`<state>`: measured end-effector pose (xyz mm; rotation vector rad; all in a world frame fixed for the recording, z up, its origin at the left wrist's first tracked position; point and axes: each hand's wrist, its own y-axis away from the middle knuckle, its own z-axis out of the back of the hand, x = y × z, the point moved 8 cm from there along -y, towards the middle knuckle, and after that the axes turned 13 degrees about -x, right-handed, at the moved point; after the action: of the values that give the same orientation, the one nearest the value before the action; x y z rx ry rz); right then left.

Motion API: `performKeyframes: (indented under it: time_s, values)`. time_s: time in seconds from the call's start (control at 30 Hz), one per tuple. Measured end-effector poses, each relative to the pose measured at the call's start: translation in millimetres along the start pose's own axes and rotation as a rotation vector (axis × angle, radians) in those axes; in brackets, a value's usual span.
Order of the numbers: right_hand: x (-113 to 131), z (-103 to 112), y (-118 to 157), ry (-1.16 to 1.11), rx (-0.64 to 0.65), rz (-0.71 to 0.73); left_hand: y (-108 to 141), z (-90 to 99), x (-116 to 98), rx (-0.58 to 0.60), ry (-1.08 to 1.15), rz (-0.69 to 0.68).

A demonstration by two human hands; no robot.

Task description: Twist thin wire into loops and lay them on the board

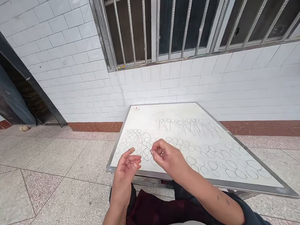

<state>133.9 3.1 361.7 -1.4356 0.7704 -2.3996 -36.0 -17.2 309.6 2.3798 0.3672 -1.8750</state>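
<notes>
My right hand [163, 154] is pinched over the near part of the white table [176, 110], with a thin dark wire loop piece [146, 139] at its fingertips. The piece has rounded loops and stands out to the left of those fingertips. To its left is my left hand [128, 164], fingers curled but apart, holding nothing that I can make out. Many thin wire rings [213, 165] lie in rows along the near side of the table. Behind them lies a row of looped wires with long tails [189, 124].
A small red and white object [137, 108] lies at the table's far left corner. The metal rim [204, 181] runs along the near edge. Beyond stand a white tiled wall [149, 86] and a barred window [171, 26]. A dark doorway [21, 87] is at the left.
</notes>
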Motion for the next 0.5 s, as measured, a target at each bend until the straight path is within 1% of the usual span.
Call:
performKeyframes:
  time_s: [0.03, 0.07, 0.13, 0.3, 0.5]
  values:
    - [4, 4, 3, -0.013, 0.006, 0.001, 4, -8.9, -14, 0.014, 0.011, -0.024]
    - [6, 8, 5, -0.026, 0.009, -0.002, 9, -17.1, -23, 0.019, 0.02, -0.041]
    - [9, 16, 10, -0.049, 0.017, -0.012, 17, -30.8, -31, 0.011, 0.021, -0.057]
    - [12, 34, 18, -0.107, 0.028, -0.025, 32, -51.7, -27, -0.039, 0.035, -0.078]
    - [9, 46, 24, -0.156, 0.039, -0.063, 43, -63.4, -26, -0.038, 0.071, -0.087]
